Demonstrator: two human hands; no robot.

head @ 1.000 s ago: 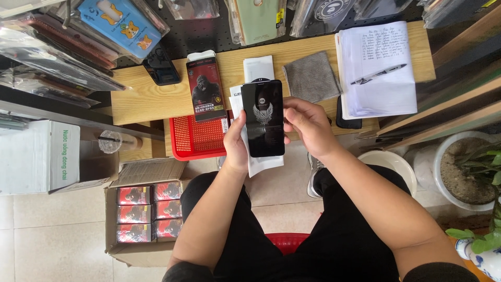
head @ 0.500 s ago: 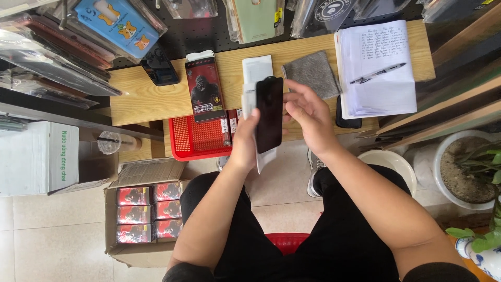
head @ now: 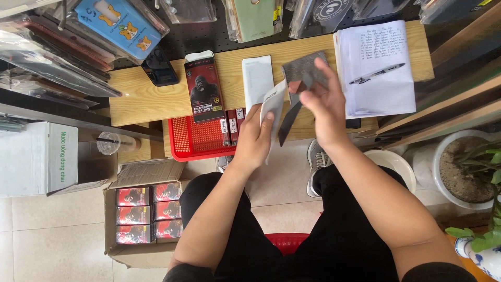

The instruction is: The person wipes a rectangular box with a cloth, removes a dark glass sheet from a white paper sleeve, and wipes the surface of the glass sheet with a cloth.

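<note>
Left hand (head: 254, 140) pinches a white paper sleeve (head: 272, 107); right hand (head: 324, 107) — grip pressed on its upper end — holds a thin, dark, glossy protector sheet (head: 288, 121), seen edge-on, long axis slanting from upper right to lower left. Both hang above the near edge of the pale wooden bench (head: 156, 96), just right of a red mesh tray (head: 195, 141); a grey cloth (head: 302, 70) lies behind.
</note>
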